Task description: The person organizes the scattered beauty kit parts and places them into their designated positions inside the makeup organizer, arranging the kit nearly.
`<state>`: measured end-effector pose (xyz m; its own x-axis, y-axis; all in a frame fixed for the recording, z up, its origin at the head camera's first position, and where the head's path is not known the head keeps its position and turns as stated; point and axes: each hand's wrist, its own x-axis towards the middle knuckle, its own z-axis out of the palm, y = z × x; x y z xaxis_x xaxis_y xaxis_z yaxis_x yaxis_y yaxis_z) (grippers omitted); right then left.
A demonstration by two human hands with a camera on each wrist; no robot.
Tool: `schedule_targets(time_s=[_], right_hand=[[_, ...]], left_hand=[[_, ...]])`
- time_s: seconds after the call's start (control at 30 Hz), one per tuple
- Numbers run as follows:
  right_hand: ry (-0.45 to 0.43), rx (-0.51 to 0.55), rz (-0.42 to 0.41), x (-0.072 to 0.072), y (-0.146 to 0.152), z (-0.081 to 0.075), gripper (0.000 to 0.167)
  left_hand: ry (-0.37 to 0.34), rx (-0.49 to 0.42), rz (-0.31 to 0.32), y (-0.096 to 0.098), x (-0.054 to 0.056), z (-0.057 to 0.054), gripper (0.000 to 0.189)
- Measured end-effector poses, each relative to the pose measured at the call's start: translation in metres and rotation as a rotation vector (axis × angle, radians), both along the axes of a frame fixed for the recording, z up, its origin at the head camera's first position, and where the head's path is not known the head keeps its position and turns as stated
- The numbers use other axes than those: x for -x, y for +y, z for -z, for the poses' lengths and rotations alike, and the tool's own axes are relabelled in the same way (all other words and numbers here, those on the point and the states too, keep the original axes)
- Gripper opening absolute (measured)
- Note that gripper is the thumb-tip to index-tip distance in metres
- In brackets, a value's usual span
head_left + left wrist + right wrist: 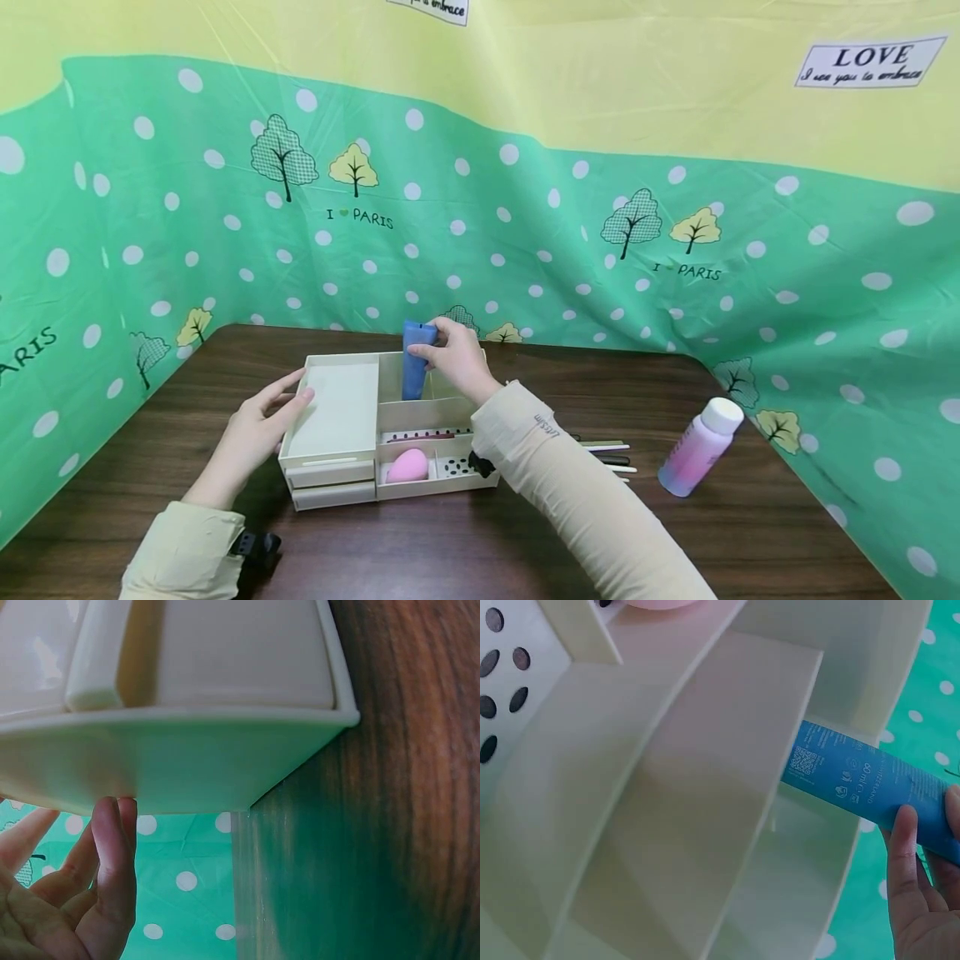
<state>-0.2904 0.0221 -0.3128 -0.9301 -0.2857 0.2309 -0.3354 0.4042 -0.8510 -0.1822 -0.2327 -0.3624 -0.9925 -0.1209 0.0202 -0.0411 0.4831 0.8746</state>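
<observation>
My right hand (pixel 459 360) pinches a blue squeeze tube (pixel 415 367) near its upper end. The tube stands nearly upright, its lower end inside the back compartment of a cream desktop organizer (pixel 333 408). In the right wrist view, small print and a code show on the tube (pixel 855 772), which passes behind a divider. My left hand (pixel 258 425) rests against the organizer's left side, thumb at the top edge. The left wrist view shows the fingers (pixel 112 862) extended against the outer wall. A pink makeup sponge (pixel 408 467) sits in a front compartment.
Two drawers (pixel 333 483) are at the organizer's front left. A dark red stick (pixel 423 437) lies in a middle compartment. Right of the organizer lie several thin sticks (pixel 611 450), and a pink-purple bottle with a white cap (pixel 701 446) stands on the wooden table (pixel 420 558).
</observation>
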Motion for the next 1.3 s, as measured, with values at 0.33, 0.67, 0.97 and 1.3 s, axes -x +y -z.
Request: schedule_targets(time_s=[0.33, 0.67, 0.97, 1.3], right_hand=[[-0.001, -0.045, 0.014, -0.003, -0.003, 0.011, 0.02], [-0.01, -0.051, 0.012, -0.004, -0.004, 0.019, 0.02], [-0.012, -0.062, 0.017, -0.006, -0.007, 0.022, 0.019], [-0.057, -0.082, 0.0, -0.006, -0.001, 0.019, 0.036]], left_hand=[[-0.002, 0.008, -0.002, 0.0, 0.0, 0.0, 0.067], [0.003, 0.015, -0.001, 0.001, 0.0, 0.001, 0.067], [0.002, 0.019, 0.005, 0.0, -0.002, -0.001, 0.068], [0.015, 0.019, 0.009, 0.0, -0.001, 0.001, 0.067]])
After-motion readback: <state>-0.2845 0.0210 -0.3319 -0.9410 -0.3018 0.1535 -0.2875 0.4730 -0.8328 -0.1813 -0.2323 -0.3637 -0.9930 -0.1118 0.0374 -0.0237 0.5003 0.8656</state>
